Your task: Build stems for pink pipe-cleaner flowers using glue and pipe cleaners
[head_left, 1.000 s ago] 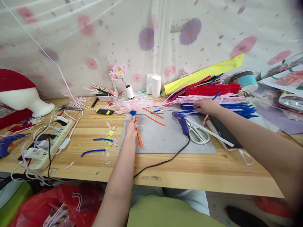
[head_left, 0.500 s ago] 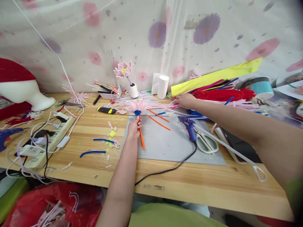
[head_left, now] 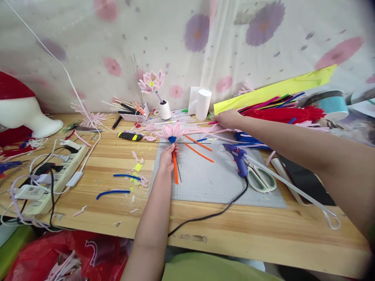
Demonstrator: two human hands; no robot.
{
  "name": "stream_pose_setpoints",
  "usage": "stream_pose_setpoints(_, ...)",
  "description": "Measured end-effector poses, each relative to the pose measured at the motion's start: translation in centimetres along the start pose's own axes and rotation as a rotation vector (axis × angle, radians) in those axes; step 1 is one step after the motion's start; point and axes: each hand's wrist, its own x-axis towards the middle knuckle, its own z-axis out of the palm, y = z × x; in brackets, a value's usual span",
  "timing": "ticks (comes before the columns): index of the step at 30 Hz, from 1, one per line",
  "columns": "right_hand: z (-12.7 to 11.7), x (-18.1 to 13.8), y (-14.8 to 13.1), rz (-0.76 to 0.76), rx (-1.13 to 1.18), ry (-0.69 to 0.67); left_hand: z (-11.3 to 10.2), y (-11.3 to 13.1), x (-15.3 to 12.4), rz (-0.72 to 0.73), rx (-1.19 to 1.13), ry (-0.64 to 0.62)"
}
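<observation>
My left hand [head_left: 168,157] is closed around the stem of a pipe-cleaner flower [head_left: 171,130] with pink petals and a blue base, held upright over the grey cutting mat [head_left: 199,183]. Orange pipe cleaners [head_left: 175,171] and a thin dark wire hang below my fist. At the back of the table my right hand [head_left: 229,118] reaches into the pile of pipe cleaners, fingers curled down. A magenta tip shows by its fingertips; what they grip is hidden. Two loose orange pipe cleaners [head_left: 199,152] lie on the mat.
A purple glue gun [head_left: 238,160] and scissors [head_left: 260,178] lie on the mat's right side. Behind stand a finished pink flower [head_left: 151,82] and a white roll [head_left: 203,104]. A cutter [head_left: 129,136], blue pipe cleaners [head_left: 113,192] and a power strip [head_left: 58,175] are left.
My right hand has shifted slightly within the pile, and a magenta tip now shows at its fingers. The flower in my left hand has turned a little; the dark wire now shows below the fist.
</observation>
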Motion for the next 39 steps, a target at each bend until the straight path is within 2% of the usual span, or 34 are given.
stream_pose_setpoints(7, -1.8, 1.4, -3.4, -0.101, 0.16, 0.048, -0.4, 0.8, 0.2, 0.024, -0.046, 0.012)
stream_pose_setpoints(12, -5.3, 2.0, -6.9, -0.231, 0.151, 0.184, -1.4, 1.7, 0.6, 0.096, -0.16, 0.044)
stream_pose_setpoints(17, -7.9, 3.4, -10.4, -0.27, 0.171, 0.268, -2.8, 2.1, 0.7, 0.149, -0.26, 0.105)
stream_pose_setpoints(23, -6.5, 5.0, -14.6, -0.159, 0.12, 0.221, -3.8, 2.6, 0.3, 0.186, -0.302, 0.151)
stream_pose_setpoints(26, -5.7, 4.8, -18.0, -0.226, 0.149, 0.281, -4.5, 3.2, 0.1, 0.178, -0.314, 0.222)
stream_pose_setpoints(31, -5.2, 4.5, -22.7, -0.301, 0.225, 0.432, -6.1, 3.9, -0.2, 0.273, -0.327, 0.292)
stream_pose_setpoints(34, -4.5, 4.5, -23.4, -0.303, 0.259, 0.406, -6.8, 4.1, -0.8, 0.346, -0.351, 0.327)
stream_pose_setpoints(37, -3.4, 4.5, -22.9, -0.274, 0.286, 0.379, -7.5, 4.6, -1.4, 0.422, -0.401, 0.391)
stream_pose_setpoints(39, -2.8, 4.4, -22.5, -0.28, 0.312, 0.38, -7.8, 5.0, -1.7, 0.443, -0.401, 0.376)
